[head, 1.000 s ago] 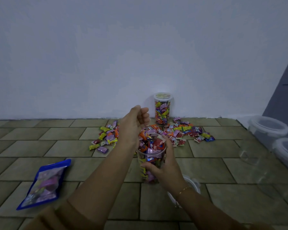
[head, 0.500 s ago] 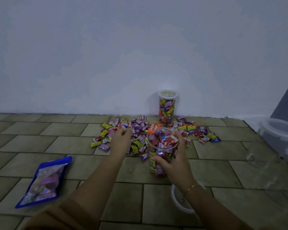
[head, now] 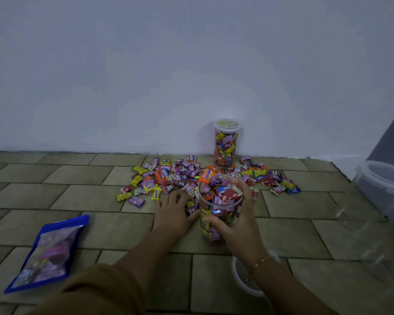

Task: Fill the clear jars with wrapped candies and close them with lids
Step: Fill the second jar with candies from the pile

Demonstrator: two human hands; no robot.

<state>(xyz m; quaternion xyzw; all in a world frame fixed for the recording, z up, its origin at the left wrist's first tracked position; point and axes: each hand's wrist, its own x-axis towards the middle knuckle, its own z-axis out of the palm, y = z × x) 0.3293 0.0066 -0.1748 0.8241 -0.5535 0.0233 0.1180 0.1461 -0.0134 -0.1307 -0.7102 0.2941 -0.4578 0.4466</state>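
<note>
While the right hand [head: 233, 220] wraps its curled fingers and thumb around the open jar [head: 218, 212], the jar stands on the floor [head: 77, 178], full of candies up to its rim. The left hand [head: 173, 212] lies palm down on the near edge of the candy pile [head: 180, 176]; its fingers reach into the candies (I cannot tell if they pinch any). A closed jar [head: 226, 143] stands by the wall. A lid [head: 241, 280] lies under the right wrist. A blue bag [head: 48, 253] lies to the left.
</note>
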